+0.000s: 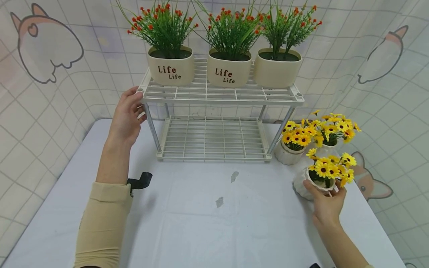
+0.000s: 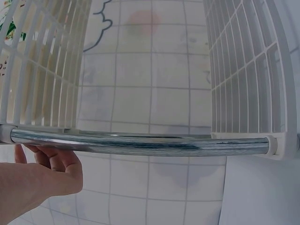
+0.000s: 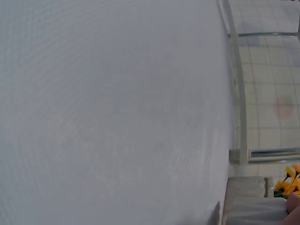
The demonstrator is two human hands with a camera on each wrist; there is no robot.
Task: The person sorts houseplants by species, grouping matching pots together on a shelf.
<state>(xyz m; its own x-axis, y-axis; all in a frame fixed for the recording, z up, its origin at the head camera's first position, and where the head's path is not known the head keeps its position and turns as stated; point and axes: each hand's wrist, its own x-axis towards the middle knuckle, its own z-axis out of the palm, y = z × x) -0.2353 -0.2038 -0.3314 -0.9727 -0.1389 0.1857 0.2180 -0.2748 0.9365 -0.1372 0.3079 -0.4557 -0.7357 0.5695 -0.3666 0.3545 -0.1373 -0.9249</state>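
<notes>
A white two-tier wire rack (image 1: 221,101) with metal posts stands at the back of the table. My left hand (image 1: 125,121) holds the rack's upper left front corner, its fingers curled beside the shiny post (image 2: 140,144) in the left wrist view. At the right, my right hand (image 1: 328,208) grips a white flowerpot (image 1: 303,186) by its rim, thumb on the near side. Yellow flowers (image 1: 326,167) fill that pot. Only a bit of the right hand (image 3: 293,208) shows in the right wrist view, against the pale pot.
Three cream planters with red flowers, the left (image 1: 171,70), middle (image 1: 229,70) and right one (image 1: 278,70), stand on the upper tier. Two more pots of yellow flowers, one nearer (image 1: 288,154) and one behind (image 1: 326,149), sit right of the rack. White cloth covers the table (image 1: 187,230).
</notes>
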